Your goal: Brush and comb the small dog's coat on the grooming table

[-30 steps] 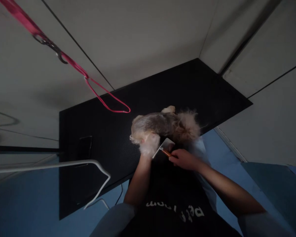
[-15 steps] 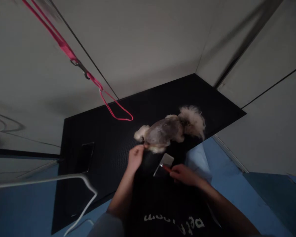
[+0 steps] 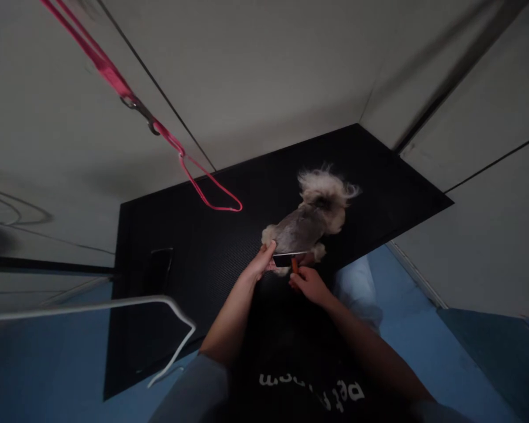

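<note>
A small dog (image 3: 300,229) stands on the black grooming table (image 3: 216,252). Its back is clipped short, while the fur on the head is long and fluffy. My left hand (image 3: 259,264) holds the dog's hind end, with the thumb up on the rump and the fingers lower down, partly hidden. In my right hand (image 3: 308,285) is the orange handle of a slicker brush (image 3: 284,259), fingers wrapped round it. The brush's flat head lies against the dog's near side, close to my left hand.
A pink grooming loop (image 3: 211,197) hangs from a strap with a metal clip, left of the dog. A dark phone-like slab (image 3: 160,270) lies on the table's left part. A white cable (image 3: 171,302) crosses at lower left. Pale walls (image 3: 255,76) stand behind the table.
My right hand has brought the brush up and left, from in front of my apron to the dog's side. My left hand has shifted onto the rump. The dog's head has turned away.
</note>
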The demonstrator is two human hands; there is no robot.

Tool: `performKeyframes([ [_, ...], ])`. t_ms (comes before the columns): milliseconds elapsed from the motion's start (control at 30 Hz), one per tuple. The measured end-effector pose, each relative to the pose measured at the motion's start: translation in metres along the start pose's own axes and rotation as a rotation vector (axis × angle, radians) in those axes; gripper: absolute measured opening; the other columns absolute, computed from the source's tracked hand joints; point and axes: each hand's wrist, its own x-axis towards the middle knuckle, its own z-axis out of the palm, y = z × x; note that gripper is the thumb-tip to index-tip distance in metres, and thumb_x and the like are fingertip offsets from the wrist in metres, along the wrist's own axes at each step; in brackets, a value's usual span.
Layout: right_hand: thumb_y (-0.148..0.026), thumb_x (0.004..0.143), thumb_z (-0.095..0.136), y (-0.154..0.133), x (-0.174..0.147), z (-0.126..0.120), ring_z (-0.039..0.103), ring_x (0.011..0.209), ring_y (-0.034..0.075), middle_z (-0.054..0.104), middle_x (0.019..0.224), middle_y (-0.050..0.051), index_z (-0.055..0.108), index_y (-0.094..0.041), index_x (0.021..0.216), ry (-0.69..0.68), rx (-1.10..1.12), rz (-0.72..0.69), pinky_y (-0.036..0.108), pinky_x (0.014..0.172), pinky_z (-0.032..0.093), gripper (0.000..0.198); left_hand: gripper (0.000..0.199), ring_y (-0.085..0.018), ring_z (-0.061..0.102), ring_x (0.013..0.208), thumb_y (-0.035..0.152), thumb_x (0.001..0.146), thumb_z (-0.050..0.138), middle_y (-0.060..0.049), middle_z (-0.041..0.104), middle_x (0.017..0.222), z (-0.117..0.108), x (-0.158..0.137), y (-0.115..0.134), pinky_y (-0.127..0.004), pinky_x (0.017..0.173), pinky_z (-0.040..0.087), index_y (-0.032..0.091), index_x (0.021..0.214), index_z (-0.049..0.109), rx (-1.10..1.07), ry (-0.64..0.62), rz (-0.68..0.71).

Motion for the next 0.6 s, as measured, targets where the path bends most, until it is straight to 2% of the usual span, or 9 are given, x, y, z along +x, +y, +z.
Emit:
performKeyframes([
  [67,-0.038,0.081,0.055,0.012,-0.008,0.007,0.06,0.053,0.013,0.067,0.062,0.003,0.054,-0.017,0.067,-0.102,0.015,0.11,0.023,0.052,0.044,0.025,0.048,-0.015,0.065,0.056,0.056,0.074,0.068,-0.004,0.069,0.07,0.002,-0.009,-0.01,-0.026,0.057,0.053,0.018,0.099,0.054,-0.044,-0.009,-0.046],
  [167,-0.04,0.083,0.051,0.022,-0.019,0.015,0.054,0.044,0.011,0.063,0.054,0.001,0.054,-0.017,0.063,-0.291,0.041,0.244,0.022,0.046,0.04,0.031,0.037,-0.016,0.066,0.062,0.046,0.071,0.074,-0.006,0.07,0.069,0.002,-0.013,-0.021,-0.026,0.062,0.052,0.017,0.085,0.056,-0.038,0.015,-0.03],
  [233,-0.038,0.084,0.052,0.02,-0.02,0.015,0.054,0.046,0.01,0.064,0.058,0.001,0.055,-0.016,0.066,-0.239,0.054,0.198,0.021,0.047,0.039,0.028,0.031,-0.018,0.066,0.064,0.043,0.069,0.075,-0.006,0.068,0.065,-0.004,-0.011,-0.019,-0.027,0.063,0.051,0.017,0.075,0.058,0.085,0.01,0.009],
  [333,-0.035,0.085,0.052,0.011,-0.012,0.01,0.058,0.051,0.01,0.066,0.062,0.001,0.054,-0.017,0.071,-0.085,0.074,0.181,0.02,0.05,0.041,0.023,0.029,-0.023,0.066,0.077,0.041,0.063,0.076,-0.005,0.067,0.068,-0.02,0.0,0.003,-0.031,0.07,0.05,0.016,0.067,0.062,0.416,0.017,0.205],
  [400,-0.035,0.084,0.054,0.007,-0.008,0.009,0.057,0.047,0.011,0.064,0.056,0.001,0.053,-0.017,0.068,-0.139,0.082,0.257,0.021,0.047,0.04,0.024,0.038,-0.029,0.062,0.099,0.035,0.05,0.084,-0.009,0.069,0.089,-0.028,0.014,0.027,-0.034,0.084,0.048,0.016,0.079,0.067,0.569,0.086,0.452],
  [467,-0.034,0.083,0.056,0.005,-0.005,0.011,0.055,0.043,0.011,0.062,0.051,0.001,0.052,-0.016,0.064,-0.232,0.099,0.291,0.021,0.044,0.038,0.026,0.065,-0.032,0.053,0.116,0.031,0.039,0.088,-0.012,0.065,0.111,-0.027,0.031,0.053,-0.036,0.095,0.043,0.016,0.099,0.067,0.606,0.057,0.622],
  [500,-0.033,0.083,0.057,0.003,-0.005,0.012,0.054,0.043,0.01,0.061,0.051,0.0,0.052,-0.016,0.064,-0.235,0.117,0.287,0.02,0.044,0.038,0.026,0.07,-0.033,0.054,0.116,0.032,0.04,0.088,-0.013,0.065,0.112,-0.023,0.041,0.064,-0.037,0.096,0.043,0.015,0.104,0.066,0.615,-0.023,0.623],
  [567,-0.031,0.084,0.056,0.001,-0.005,0.016,0.054,0.044,0.008,0.062,0.054,-0.001,0.052,-0.017,0.066,-0.164,0.159,0.264,0.019,0.045,0.038,0.023,0.067,-0.032,0.06,0.106,0.037,0.045,0.085,-0.011,0.068,0.103,-0.009,0.057,0.079,-0.038,0.093,0.045,0.013,0.104,0.066,0.674,-0.179,0.527],
  [600,-0.031,0.084,0.055,0.0,-0.007,0.017,0.054,0.045,0.008,0.062,0.055,-0.002,0.051,-0.017,0.068,-0.115,0.174,0.262,0.019,0.046,0.038,0.022,0.063,-0.031,0.062,0.1,0.039,0.047,0.085,-0.009,0.069,0.097,-0.001,0.063,0.083,-0.038,0.09,0.047,0.012,0.1,0.067,0.716,-0.204,0.477],
])
